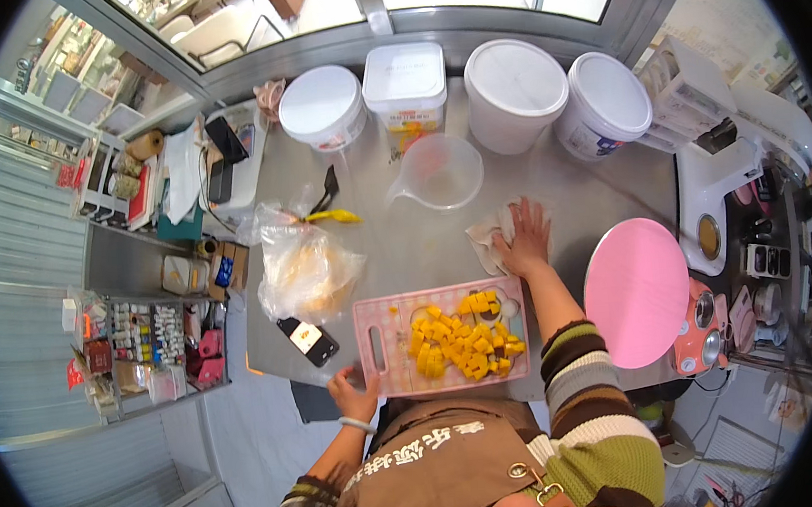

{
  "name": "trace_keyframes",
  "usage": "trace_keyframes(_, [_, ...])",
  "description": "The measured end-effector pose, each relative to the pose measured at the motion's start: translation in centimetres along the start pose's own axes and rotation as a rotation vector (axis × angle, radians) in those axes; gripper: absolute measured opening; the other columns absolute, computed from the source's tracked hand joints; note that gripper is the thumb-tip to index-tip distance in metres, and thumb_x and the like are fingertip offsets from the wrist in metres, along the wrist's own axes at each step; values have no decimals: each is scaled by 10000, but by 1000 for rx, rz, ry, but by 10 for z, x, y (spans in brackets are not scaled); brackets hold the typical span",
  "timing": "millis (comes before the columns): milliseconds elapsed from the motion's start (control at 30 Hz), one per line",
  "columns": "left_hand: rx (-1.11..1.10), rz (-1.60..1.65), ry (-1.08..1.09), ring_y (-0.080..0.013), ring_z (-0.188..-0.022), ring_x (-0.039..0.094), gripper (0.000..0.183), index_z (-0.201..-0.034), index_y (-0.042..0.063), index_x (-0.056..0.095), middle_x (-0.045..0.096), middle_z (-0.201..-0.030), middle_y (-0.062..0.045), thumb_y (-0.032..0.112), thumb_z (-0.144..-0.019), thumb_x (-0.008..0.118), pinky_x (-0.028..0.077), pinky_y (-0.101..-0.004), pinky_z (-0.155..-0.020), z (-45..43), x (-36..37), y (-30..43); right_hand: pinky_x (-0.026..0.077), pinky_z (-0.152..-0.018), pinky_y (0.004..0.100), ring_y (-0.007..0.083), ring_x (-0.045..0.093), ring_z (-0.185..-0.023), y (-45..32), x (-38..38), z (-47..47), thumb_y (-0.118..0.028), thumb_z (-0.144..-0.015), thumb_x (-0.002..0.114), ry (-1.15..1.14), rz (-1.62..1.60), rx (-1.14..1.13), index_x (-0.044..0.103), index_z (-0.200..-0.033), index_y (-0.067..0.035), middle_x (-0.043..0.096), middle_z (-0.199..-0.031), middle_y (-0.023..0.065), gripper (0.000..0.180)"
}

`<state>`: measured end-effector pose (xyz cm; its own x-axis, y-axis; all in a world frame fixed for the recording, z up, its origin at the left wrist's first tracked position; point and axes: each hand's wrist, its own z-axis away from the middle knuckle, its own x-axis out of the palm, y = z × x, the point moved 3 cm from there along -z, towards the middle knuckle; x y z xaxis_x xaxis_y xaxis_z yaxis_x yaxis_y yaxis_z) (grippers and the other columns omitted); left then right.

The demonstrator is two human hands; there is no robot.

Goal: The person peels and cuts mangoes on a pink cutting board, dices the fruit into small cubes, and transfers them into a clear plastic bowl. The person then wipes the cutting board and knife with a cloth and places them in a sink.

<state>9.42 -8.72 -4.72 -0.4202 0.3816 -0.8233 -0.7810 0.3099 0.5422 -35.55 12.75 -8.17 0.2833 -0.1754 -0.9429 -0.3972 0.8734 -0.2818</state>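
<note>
My right hand lies spread on a crumpled pale cloth on the metal table, beyond the cutting board's right end. At the table's front edge, my left hand touches the lower left corner of the pink patterned cutting board, its grip partly hidden. Diced yellow fruit, perhaps mango, covers much of the board. Left of the board lie a dark smartphone and a clear plastic bag with pale yellow contents. A translucent plastic measuring jug stands farther back.
White lidded tubs line the back edge. A round pink board or turntable is at right, near a white stand mixer and a coral-coloured appliance. A yellow-tipped utensil lies behind the bag. Shelves stand at left.
</note>
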Motion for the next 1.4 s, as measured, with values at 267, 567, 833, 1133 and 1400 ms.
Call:
trace_keyframes(267, [-196, 113, 136, -306, -1026, 508, 752, -1161, -10, 476, 481, -1097, -171, 423, -747, 931, 445, -428, -941, 40, 43, -49, -9, -1281, 594, 396, -50, -1612, -124, 24, 22, -750, -832, 637, -224, 13, -466, 237, -1668, -136, -1, -1763, 123, 1111])
trace_keyframes(567, [-855, 1030, -63, -236, -930, 666, 661, -1261, 65, 390, 633, -1066, -134, 303, -876, 872, 626, -475, -773, 61, 42, -50, 1, -1302, 532, 320, -27, -1627, -220, 57, 39, -531, -984, 571, -423, -15, -811, 249, -1670, -226, 45, -1772, 49, 817])
trace_keyframes(833, [-813, 753, -302, -219, -884, 715, 589, -1301, 70, 485, 710, -965, -111, 290, -887, 842, 633, -425, -707, 67, 12, -53, 73, -1306, 531, 309, 82, -1619, -90, 7, 22, -548, -903, 674, -347, -32, -635, 307, -1644, -235, 109, -1757, 28, 884])
trace_keyframes(1133, [-658, 748, -445, -131, -854, 674, 334, -1063, -35, 749, 734, -974, -60, 279, -956, 779, 538, -291, -759, 68, 10, -109, 31, -1301, 558, 378, 38, -1611, -128, 8, 13, -605, -885, 667, -64, -32, -123, 294, -1646, -164, 139, -1744, 95, 956])
trace_keyframes(1400, [-449, 876, -464, -116, -846, 641, 171, -1030, -3, 713, 700, -929, -24, 154, -970, 747, 523, -277, -773, 64, -14, -118, 82, -1311, 523, 272, 88, -1623, -140, 36, 67, -553, -888, 710, -271, 29, -784, 294, -1648, -255, 139, -1752, 11, 916])
